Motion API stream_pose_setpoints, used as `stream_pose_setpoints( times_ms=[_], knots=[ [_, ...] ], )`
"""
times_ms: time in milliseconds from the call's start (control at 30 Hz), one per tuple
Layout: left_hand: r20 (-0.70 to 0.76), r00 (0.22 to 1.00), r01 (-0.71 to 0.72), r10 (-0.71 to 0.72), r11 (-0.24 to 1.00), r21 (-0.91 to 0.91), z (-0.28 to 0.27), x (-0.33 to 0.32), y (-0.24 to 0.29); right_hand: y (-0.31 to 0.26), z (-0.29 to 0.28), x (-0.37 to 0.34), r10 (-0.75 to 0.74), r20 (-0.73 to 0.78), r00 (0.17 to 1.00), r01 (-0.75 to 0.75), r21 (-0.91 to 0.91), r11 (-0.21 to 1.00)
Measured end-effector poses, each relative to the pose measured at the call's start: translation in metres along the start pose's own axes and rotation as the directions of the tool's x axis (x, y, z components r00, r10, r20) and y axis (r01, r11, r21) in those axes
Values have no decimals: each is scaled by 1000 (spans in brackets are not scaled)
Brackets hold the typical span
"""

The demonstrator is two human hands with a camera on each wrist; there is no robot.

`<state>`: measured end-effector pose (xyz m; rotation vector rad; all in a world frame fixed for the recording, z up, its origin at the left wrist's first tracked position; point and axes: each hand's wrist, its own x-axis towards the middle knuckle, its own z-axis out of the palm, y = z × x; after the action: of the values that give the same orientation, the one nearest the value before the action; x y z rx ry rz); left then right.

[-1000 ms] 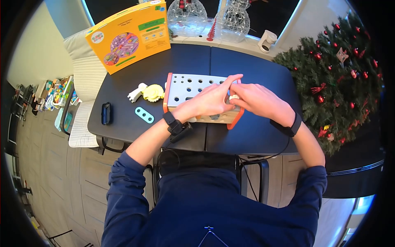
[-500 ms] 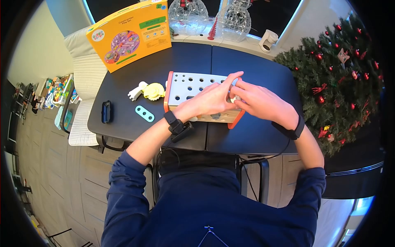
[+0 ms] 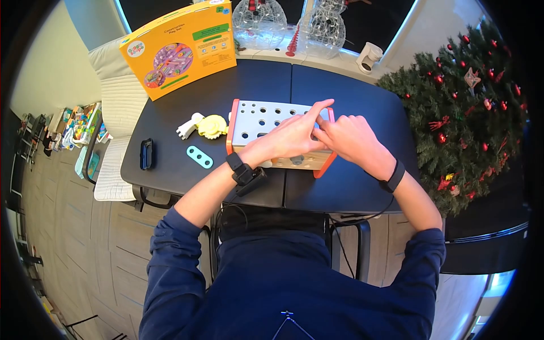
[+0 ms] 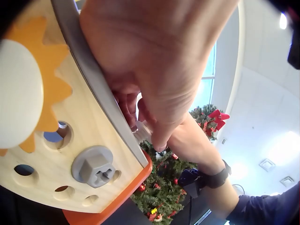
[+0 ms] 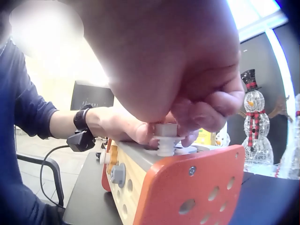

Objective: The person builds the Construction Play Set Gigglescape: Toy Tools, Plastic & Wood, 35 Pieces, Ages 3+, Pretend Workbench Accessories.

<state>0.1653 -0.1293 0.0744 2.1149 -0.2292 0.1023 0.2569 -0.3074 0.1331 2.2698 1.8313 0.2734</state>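
Observation:
A toy workbench with a grey perforated top [image 3: 252, 116] and orange end panels [image 5: 201, 183] stands on the table. At the top's right end is a whitish threaded screw [image 5: 166, 146], standing upright. My left hand [image 3: 292, 137] lies over the top, thumb and fingertips around the screw, one finger stretched out. From the right, my right hand [image 3: 356, 141] pinches the screw's head, its other fingers curled. The fingers partly cover the screw; how deep it sits I cannot tell. A grey bolt [image 4: 96, 166] sits in the wooden side.
Left of the workbench lie a yellow and white toy piece [image 3: 211, 127], a teal strip with holes [image 3: 199, 157] and a dark tray-like item [image 3: 147, 154]. A yellow box [image 3: 181, 51] stands at the back left. A decorated tree [image 3: 459, 113] stands right of the table [image 3: 362, 190].
My right hand has turned at the wrist, its wrist shifting left and its fingers curling more. My left hand and the workbench have hardly moved.

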Motion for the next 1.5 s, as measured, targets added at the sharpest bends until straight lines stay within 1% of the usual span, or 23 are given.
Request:
stream_pose_setpoints(
  times_ms=[33, 133, 233, 333, 433, 533, 567, 633, 733, 833, 867, 933, 1033, 1133, 1233, 1333, 1433, 1500],
  knots=[
    [1, 1000, -18, 18, 1000, -11, 1, 1, -4, -2, -4, 0, 31, 60, 998, -31, -3, 1000],
    [-46, 994, -101, 101, 995, 4, 3, 2, -9, 4, 7, -7, 49, -168, 985, -20, 173, 985],
    [44, 999, 12, -11, 1000, -14, -2, 1, -3, 15, 6, -13, -133, -259, 957, 218, 334, 917],
    [58, 998, 39, -36, 998, -41, -4, -1, 3, 14, 0, -14, -136, -239, 962, 220, 375, 900],
    [22, 1000, -19, 20, 999, -32, -2, -1, -1, 14, -2, -9, -21, -13, 1000, 24, 446, 895],
    [-50, 992, -118, 118, 993, 2, 0, -3, 3, 7, 7, -4, 71, 6, 997, -70, 266, 961],
    [-25, 998, -62, 63, 998, 9, -2, -3, 7, 5, 8, -2, 32, -26, 999, -27, 164, 986],
    [28, 999, 46, -46, 999, 26, -6, -4, 16, 1, 9, -1, -50, -75, 996, 47, -47, 998],
    [-19, 998, -65, 64, 997, -34, 0, 0, 1, -12, 4, -1, 69, -7, 998, -69, -144, 987],
    [35, 999, 12, -11, 1000, -26, -3, 0, -1, -9, 5, -6, 55, -143, 988, -56, 1, 998],
    [26, 1000, -16, 17, 999, -30, -3, 1, -3, -5, 5, -8, -17, -190, 982, 34, 86, 996],
    [11, 997, -71, 71, 997, -42, -1, 2, -9, 5, 7, -10, -145, -296, 944, 220, 241, 945],
    [31, 998, -57, 58, 997, -43, -2, 1, -9, 8, -2, -13, -135, -144, 980, 179, 356, 917],
    [54, 997, -45, 47, 999, -28, -4, 1, -2, 4, -5, -11, -87, -83, 993, 113, 397, 911],
    [28, 999, -24, 25, 999, -22, -5, -3, 10, 7, -5, -8, -18, -66, 998, 46, 434, 900],
    [-47, 994, -88, 95, 986, 139, 2, 1, 1, 4, 2, 0, 62, 42, 997, -68, 176, 982],
    [-22, 999, -47, 49, 993, 109, 2, 4, -2, 2, 8, 1, -26, -12, 1000, 26, -21, 999],
    [15, 998, -63, 62, 997, 39, -1, 2, 1, 1, -3, -1, -32, 13, 999, 32, -42, 999]
  ],
)
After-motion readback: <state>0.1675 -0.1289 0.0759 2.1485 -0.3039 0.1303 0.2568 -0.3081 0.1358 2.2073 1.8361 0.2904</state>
